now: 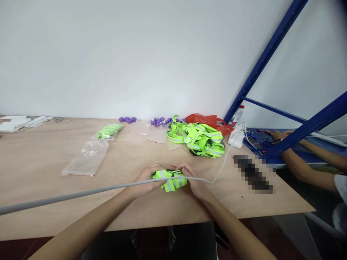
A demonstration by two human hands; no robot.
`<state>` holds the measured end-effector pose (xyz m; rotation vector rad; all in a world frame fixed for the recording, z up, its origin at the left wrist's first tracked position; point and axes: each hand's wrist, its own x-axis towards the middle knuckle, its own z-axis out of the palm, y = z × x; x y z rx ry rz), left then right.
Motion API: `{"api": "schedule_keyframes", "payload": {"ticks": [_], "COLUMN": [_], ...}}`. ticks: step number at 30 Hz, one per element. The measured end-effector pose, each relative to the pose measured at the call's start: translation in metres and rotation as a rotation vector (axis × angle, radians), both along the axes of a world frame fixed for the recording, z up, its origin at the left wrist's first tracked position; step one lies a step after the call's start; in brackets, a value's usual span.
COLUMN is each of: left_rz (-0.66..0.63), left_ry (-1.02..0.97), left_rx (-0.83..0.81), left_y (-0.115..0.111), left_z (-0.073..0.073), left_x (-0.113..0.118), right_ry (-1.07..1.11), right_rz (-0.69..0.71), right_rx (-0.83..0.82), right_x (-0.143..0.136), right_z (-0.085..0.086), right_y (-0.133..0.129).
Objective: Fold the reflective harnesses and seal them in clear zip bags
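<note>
Between my two hands is a folded neon-green reflective strap bundle (173,185) with silver stripes, low over the near middle of the table. My left hand (148,180) wraps its left end, and my right hand (192,180) curls round its right end, thumb over the top. A grey cable crosses in front of the bundle and hides part of it. Beyond my right hand lies a loose heap of the same green reflective straps (203,139). To the left, a clear plastic bag (86,159) lies flat, and behind it a packed green bundle (110,131) rests in clear plastic.
Purple rolls (128,119), more clear bags (157,134), a red plastic bag (207,120) and a bottle (238,114) line the back. A white cable runs from a white adapter (236,136). The blue metal frame (260,61) stands at right, with another person's arms (306,169) beyond it.
</note>
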<state>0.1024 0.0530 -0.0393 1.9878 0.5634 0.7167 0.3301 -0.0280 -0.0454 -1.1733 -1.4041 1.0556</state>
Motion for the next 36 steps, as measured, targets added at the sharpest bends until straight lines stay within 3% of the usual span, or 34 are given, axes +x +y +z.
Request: {"api": "schedule_keyframes", "payload": {"ticks": [6, 10, 14, 18, 22, 25, 28, 32, 36], "left_rz": [0.022, -0.009, -0.035, -0.008, 0.034, 0.047, 0.041, 0.037, 0.025], "left_ry": [0.03, 0.02, 0.022, 0.025, -0.034, -0.061, -0.099, -0.13, -0.099], "left_rx": [0.017, 0.049, 0.053, 0.07, 0.037, -0.025, -0.076, -0.017, 0.056], "left_y": [-0.003, -0.002, -0.002, -0.002, -0.005, -0.011, -0.021, -0.03, -0.03], "left_z": [0.005, 0.008, 0.008, 0.004, 0.003, 0.013, 0.031, 0.056, 0.063], "left_x": [0.002, 0.002, 0.003, 0.005, 0.008, 0.009, 0.007, -0.001, -0.012], "right_ry": [-0.057, -0.07, -0.058, -0.005, -0.049, -0.199, -0.176, -0.11, -0.247], "right_rz": [0.103, 0.145, 0.13, 0.09, 0.155, 0.064, -0.028, 0.035, -0.009], "right_rx": [-0.057, -0.082, -0.09, -0.088, -0.082, -0.073, -0.026, -0.048, 0.01], "right_x": [0.023, 0.015, 0.003, 0.008, 0.016, 0.007, -0.008, -0.023, -0.033], "right_z": [0.013, 0.021, 0.018, 0.008, 0.006, 0.013, 0.028, 0.055, 0.067], "right_y": [0.019, 0.032, 0.038, 0.029, 0.002, -0.016, -0.025, -0.031, -0.03]}}
